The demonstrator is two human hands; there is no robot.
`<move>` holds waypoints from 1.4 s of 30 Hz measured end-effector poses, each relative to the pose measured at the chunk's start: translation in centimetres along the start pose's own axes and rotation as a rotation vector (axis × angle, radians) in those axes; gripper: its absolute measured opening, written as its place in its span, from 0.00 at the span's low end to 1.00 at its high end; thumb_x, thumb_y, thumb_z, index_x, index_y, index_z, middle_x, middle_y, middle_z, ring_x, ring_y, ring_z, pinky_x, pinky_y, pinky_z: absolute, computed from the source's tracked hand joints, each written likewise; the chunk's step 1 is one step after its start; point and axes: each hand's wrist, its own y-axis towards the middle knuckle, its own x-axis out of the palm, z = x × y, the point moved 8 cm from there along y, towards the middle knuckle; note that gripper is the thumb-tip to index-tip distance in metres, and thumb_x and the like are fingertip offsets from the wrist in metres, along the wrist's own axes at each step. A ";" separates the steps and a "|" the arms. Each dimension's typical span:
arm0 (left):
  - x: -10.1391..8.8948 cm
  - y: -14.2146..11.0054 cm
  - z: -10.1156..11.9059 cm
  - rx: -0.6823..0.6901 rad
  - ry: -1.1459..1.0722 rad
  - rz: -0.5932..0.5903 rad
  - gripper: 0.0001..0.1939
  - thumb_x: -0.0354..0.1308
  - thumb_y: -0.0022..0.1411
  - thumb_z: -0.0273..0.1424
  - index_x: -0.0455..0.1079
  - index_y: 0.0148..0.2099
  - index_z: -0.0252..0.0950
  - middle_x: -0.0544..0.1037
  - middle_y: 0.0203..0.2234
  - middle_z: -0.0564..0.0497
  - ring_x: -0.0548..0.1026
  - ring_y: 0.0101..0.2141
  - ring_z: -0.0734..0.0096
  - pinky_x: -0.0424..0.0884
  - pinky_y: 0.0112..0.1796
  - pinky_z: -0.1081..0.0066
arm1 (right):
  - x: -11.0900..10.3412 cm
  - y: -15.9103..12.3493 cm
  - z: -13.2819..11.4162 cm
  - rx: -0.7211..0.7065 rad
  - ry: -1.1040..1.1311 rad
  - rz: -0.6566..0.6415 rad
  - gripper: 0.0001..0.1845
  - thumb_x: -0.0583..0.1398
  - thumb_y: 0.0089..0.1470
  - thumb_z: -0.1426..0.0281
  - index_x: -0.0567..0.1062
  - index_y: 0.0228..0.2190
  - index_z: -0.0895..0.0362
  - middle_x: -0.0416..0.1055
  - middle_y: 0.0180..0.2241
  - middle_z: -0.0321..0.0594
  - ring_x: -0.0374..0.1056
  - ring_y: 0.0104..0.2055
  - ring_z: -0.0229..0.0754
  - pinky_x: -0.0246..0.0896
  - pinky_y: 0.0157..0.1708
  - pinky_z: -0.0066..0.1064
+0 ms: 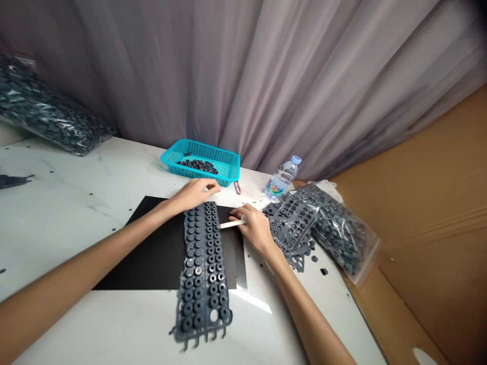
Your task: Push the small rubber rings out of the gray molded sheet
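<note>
A long dark grey rubber sheet (205, 253) with rows of round, ring-shaped pieces lies lengthwise in front of me, with one hole near its close end. Under its far part is a black board (152, 253). My right hand (254, 225) is closed around a slim white pen-like stick (233, 223), whose tip points at the sheet's right edge. My left hand (200, 193) is over the sheet's far end, fingers bent towards the thumb; whatever they may hold is hidden.
A turquoise basket (228, 177) with small dark pieces stands behind my hands, a pink-handled tool (237, 187) beside it. To the right are a water bottle (283, 177), punched-out sheets (291, 223) and a filled plastic bag (342, 233). Another filled bag (57, 114) lies far left.
</note>
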 end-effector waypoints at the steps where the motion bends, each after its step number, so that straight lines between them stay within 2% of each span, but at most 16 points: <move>1: -0.6 -0.6 -1.2 -0.025 0.030 -0.014 0.17 0.52 0.70 0.42 0.78 0.44 0.39 0.83 0.42 0.49 0.79 0.44 0.63 0.70 0.50 0.65 | 0.3 0.0 -0.2 -0.019 0.008 0.000 0.12 0.56 0.68 0.64 0.78 0.48 0.47 0.75 0.43 0.36 0.72 0.45 0.38 0.59 0.39 0.26; 4: -2.2 -2.1 -4.4 -0.089 0.141 -0.044 0.15 0.54 0.67 0.42 0.78 0.44 0.39 0.83 0.41 0.49 0.79 0.42 0.62 0.71 0.48 0.66 | 0.7 0.0 -0.4 -0.051 0.010 0.003 0.12 0.55 0.69 0.66 0.78 0.46 0.49 0.75 0.44 0.37 0.72 0.45 0.38 0.60 0.41 0.26; 7: -3.8 -2.9 -6.9 -0.144 0.275 -0.015 0.18 0.53 0.68 0.43 0.78 0.47 0.39 0.81 0.48 0.46 0.75 0.49 0.56 0.67 0.55 0.59 | 1.0 0.1 -0.4 -0.058 -0.030 0.008 0.12 0.55 0.69 0.65 0.78 0.40 0.52 0.74 0.42 0.38 0.72 0.42 0.39 0.59 0.38 0.26; 10: -5.0 -3.3 -8.5 -0.186 0.393 0.025 0.22 0.48 0.70 0.43 0.74 0.57 0.39 0.76 0.56 0.43 0.69 0.57 0.50 0.59 0.61 0.51 | 1.3 0.2 -0.7 -0.065 -0.091 0.006 0.13 0.55 0.69 0.65 0.78 0.38 0.53 0.74 0.41 0.40 0.71 0.41 0.40 0.58 0.36 0.27; 13: -5.0 -3.7 -9.0 -0.183 0.468 -0.017 0.25 0.44 0.72 0.41 0.70 0.62 0.38 0.73 0.60 0.43 0.68 0.60 0.52 0.58 0.63 0.54 | 1.6 0.0 -1.2 -0.070 -0.158 -0.008 0.14 0.54 0.70 0.64 0.78 0.38 0.54 0.74 0.41 0.41 0.71 0.41 0.39 0.57 0.36 0.28; 17: -4.3 -4.4 -8.6 -0.177 0.556 -0.121 0.28 0.41 0.73 0.39 0.66 0.67 0.34 0.70 0.63 0.43 0.66 0.63 0.57 0.58 0.63 0.61 | 1.3 -1.0 -1.7 -0.088 -0.241 -0.050 0.17 0.52 0.71 0.60 0.79 0.43 0.52 0.75 0.43 0.41 0.71 0.41 0.40 0.56 0.37 0.29; 19: -4.1 -4.7 -8.1 -0.203 0.606 -0.158 0.28 0.41 0.73 0.36 0.64 0.68 0.32 0.69 0.64 0.41 0.67 0.63 0.56 0.61 0.62 0.61 | 0.8 -1.7 -1.8 -0.089 -0.280 -0.072 0.17 0.51 0.71 0.60 0.78 0.49 0.50 0.75 0.44 0.41 0.71 0.41 0.41 0.55 0.37 0.30; 21: -4.0 -5.0 -7.5 -0.247 0.660 -0.182 0.27 0.41 0.71 0.32 0.65 0.66 0.29 0.70 0.63 0.37 0.71 0.60 0.53 0.64 0.59 0.59 | 0.1 -2.1 -1.7 -0.075 -0.317 -0.090 0.18 0.52 0.71 0.60 0.77 0.52 0.50 0.76 0.42 0.43 0.71 0.41 0.42 0.54 0.37 0.31; 26: -3.9 -5.7 -5.8 -0.352 0.770 -0.209 0.21 0.43 0.68 0.26 0.74 0.54 0.25 0.80 0.47 0.31 0.79 0.47 0.48 0.72 0.48 0.57 | -2.1 -2.5 -0.9 -0.002 -0.392 -0.116 0.20 0.52 0.70 0.60 0.81 0.37 0.54 0.76 0.37 0.44 0.72 0.38 0.43 0.53 0.36 0.32; 29: -4.1 -5.9 -4.8 -0.359 0.806 -0.222 0.18 0.44 0.68 0.24 0.75 0.48 0.27 0.81 0.43 0.31 0.80 0.43 0.49 0.73 0.44 0.59 | -2.8 -2.7 -0.8 0.030 -0.394 -0.143 0.17 0.53 0.70 0.61 0.81 0.40 0.52 0.77 0.38 0.42 0.73 0.38 0.42 0.54 0.35 0.31; 31: -4.2 -6.0 -4.3 -0.345 0.826 -0.223 0.17 0.45 0.68 0.23 0.76 0.46 0.28 0.81 0.43 0.32 0.80 0.43 0.50 0.73 0.43 0.61 | -2.9 -2.9 -0.9 0.023 -0.374 -0.176 0.14 0.55 0.69 0.62 0.80 0.46 0.50 0.77 0.39 0.42 0.74 0.39 0.43 0.55 0.35 0.31; 34: -4.4 -5.9 -3.9 -0.323 0.854 -0.214 0.17 0.45 0.68 0.23 0.76 0.45 0.29 0.81 0.42 0.33 0.80 0.44 0.50 0.72 0.43 0.61 | -2.6 -3.3 -0.8 -0.004 -0.343 -0.240 0.15 0.56 0.68 0.63 0.78 0.52 0.47 0.78 0.40 0.41 0.74 0.39 0.43 0.56 0.36 0.31; 36: -4.3 -5.9 -3.8 -0.314 0.871 -0.204 0.17 0.45 0.68 0.23 0.76 0.44 0.29 0.81 0.41 0.33 0.80 0.43 0.50 0.72 0.43 0.61 | -2.6 -3.6 -0.5 0.002 -0.353 -0.255 0.14 0.55 0.69 0.62 0.79 0.49 0.47 0.78 0.39 0.41 0.74 0.38 0.43 0.55 0.35 0.31; 39: -4.2 -5.8 -3.8 -0.304 0.887 -0.195 0.18 0.44 0.67 0.23 0.76 0.44 0.27 0.80 0.40 0.32 0.80 0.42 0.48 0.71 0.43 0.59 | -3.0 -3.5 0.0 0.051 -0.401 -0.207 0.16 0.54 0.69 0.61 0.81 0.44 0.49 0.77 0.38 0.43 0.74 0.38 0.44 0.54 0.35 0.31; 42: -4.0 -5.7 -3.6 -0.289 0.893 -0.195 0.19 0.43 0.67 0.23 0.77 0.43 0.27 0.80 0.39 0.31 0.79 0.42 0.45 0.71 0.43 0.57 | -2.5 -3.4 -0.6 0.032 -0.365 -0.196 0.18 0.54 0.69 0.60 0.76 0.55 0.48 0.77 0.42 0.43 0.74 0.38 0.44 0.55 0.34 0.31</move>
